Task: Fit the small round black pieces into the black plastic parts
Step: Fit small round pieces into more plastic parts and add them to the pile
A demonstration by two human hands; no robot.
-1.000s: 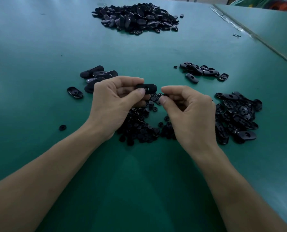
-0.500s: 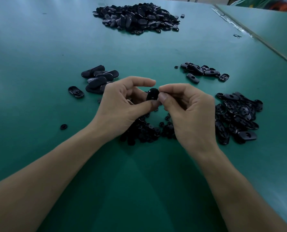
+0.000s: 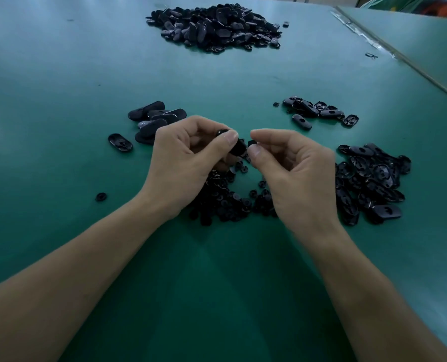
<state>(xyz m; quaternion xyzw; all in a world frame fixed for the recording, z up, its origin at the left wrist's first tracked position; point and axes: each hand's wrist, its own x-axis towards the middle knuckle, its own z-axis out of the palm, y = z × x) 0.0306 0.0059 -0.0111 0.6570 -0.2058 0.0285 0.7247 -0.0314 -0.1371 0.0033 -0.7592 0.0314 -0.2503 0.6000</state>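
Observation:
My left hand (image 3: 183, 163) pinches a black oval plastic part (image 3: 236, 147) between thumb and fingers, above the table. My right hand (image 3: 295, 173) pinches a small round black piece (image 3: 252, 144) at its fingertips, right beside the end of the part. Under both hands lies a heap of small round black pieces (image 3: 225, 202), partly hidden by my palms. One stray round piece (image 3: 101, 197) sits to the left.
Oval plastic parts lie in heaps on the green table (image 3: 60, 87): a small stack at left (image 3: 152, 118), a pile at right (image 3: 371, 181), a few further back right (image 3: 313, 111), a large heap at the far end (image 3: 214, 27). A table seam (image 3: 400, 58) runs at right.
The left hand turned the oval part from lying flat to end-on. The hands came together half a second ago and now stand slightly apart, the right one holding a round piece.

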